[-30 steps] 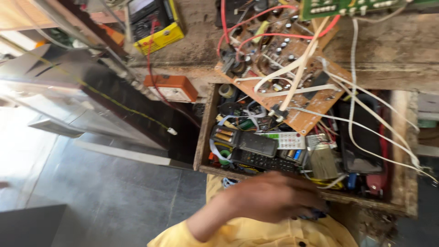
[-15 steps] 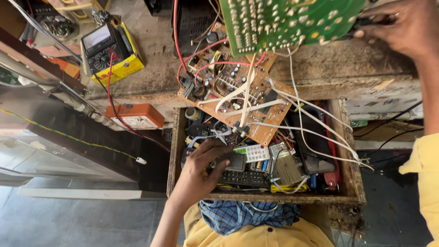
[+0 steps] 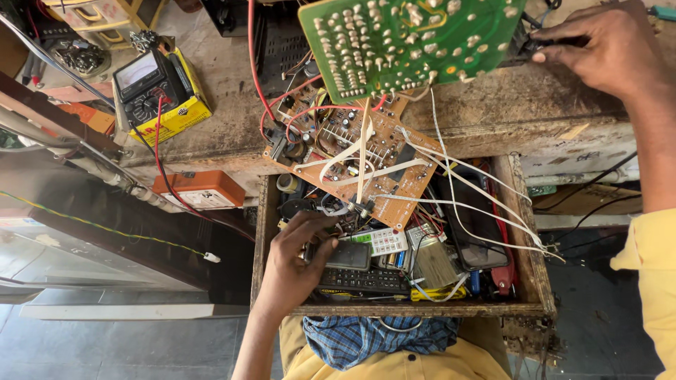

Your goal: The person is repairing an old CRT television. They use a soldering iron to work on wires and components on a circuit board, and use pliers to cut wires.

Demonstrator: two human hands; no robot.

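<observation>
Over cluttered drawer, left hand touches crosswise-lying black remote.

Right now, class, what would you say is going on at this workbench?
A person works at a cluttered electronics bench. The left hand reaches into an open wooden drawer crammed with remotes, wires and parts, its fingers on a small dark device. The right hand grips a dark part at the edge of a green circuit board on the benchtop. A brown circuit board trails white wires over the drawer, and a yellow multimeter sits to the left.
</observation>
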